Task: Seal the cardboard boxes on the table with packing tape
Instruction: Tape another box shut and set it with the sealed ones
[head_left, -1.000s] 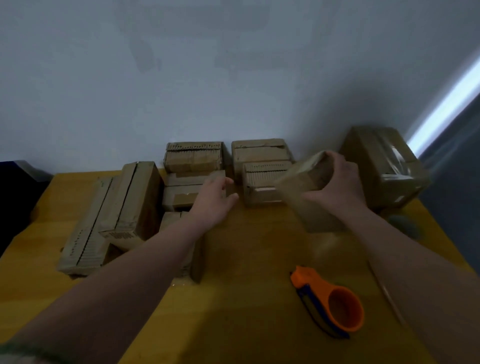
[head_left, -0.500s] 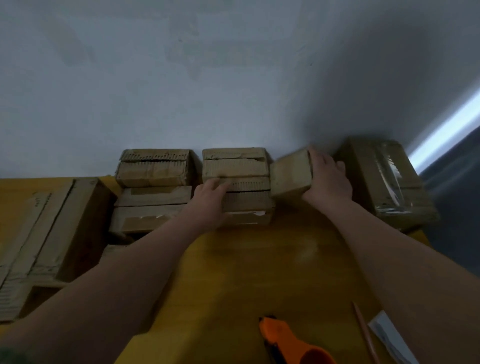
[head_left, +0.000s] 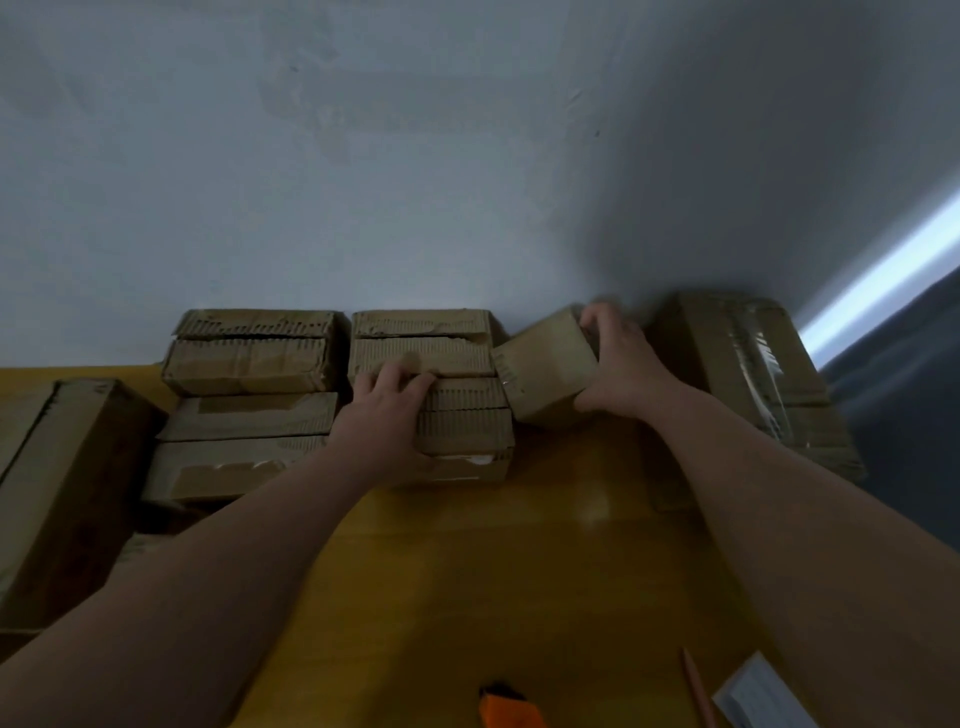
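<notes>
A small box (head_left: 540, 366) of plain brown cardboard sits tilted at the tabletop's (head_left: 519, 571) far edge, between a worn box (head_left: 462, 421) and a large tape-wrapped box (head_left: 748, 364). More boxes (head_left: 249, 395) crowd the left. An orange tape dispenser (head_left: 506, 709) shows at the near edge.

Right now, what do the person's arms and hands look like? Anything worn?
Nothing worn that shows: left hand and right hand have no gloves, rings or watch; left forearm and right forearm are uncovered to the frame edge, no sleeve visible.
</notes>
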